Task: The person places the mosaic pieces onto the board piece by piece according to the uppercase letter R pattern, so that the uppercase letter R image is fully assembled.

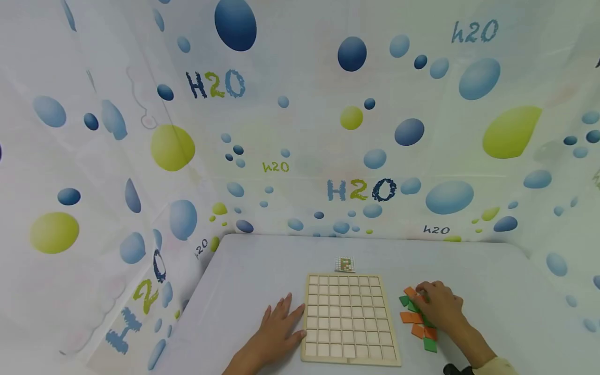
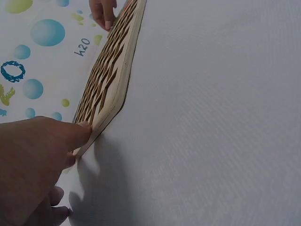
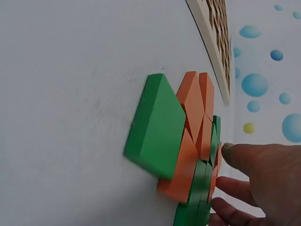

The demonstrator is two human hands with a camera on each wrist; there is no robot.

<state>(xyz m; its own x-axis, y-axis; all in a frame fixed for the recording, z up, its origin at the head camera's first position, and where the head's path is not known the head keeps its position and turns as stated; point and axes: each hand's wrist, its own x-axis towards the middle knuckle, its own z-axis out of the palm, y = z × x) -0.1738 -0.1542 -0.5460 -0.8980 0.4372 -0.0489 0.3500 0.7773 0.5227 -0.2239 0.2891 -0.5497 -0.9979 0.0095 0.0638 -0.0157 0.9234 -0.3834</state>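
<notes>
A pale wooden board (image 1: 349, 319) with a grid of square cells lies on the white table. My left hand (image 1: 277, 336) rests at its left side, thumb and fingertips touching the rim (image 2: 109, 104) in the left wrist view. Right of the board lies a loose cluster of flat square tiles, among them a green tile (image 3: 157, 127) and an orange tile (image 3: 192, 103). Over the far end of that cluster is my right hand (image 1: 440, 304). Its thumb and fingertips (image 3: 228, 150) are apart, right at an orange tile (image 1: 410, 292).
A small card (image 1: 345, 264) with a coloured grid pattern lies just behind the board. White sheeting (image 1: 304, 130) printed with blue and green drops hangs behind and beside the table (image 1: 262, 271). A dark object (image 1: 452, 369) shows by the right wrist.
</notes>
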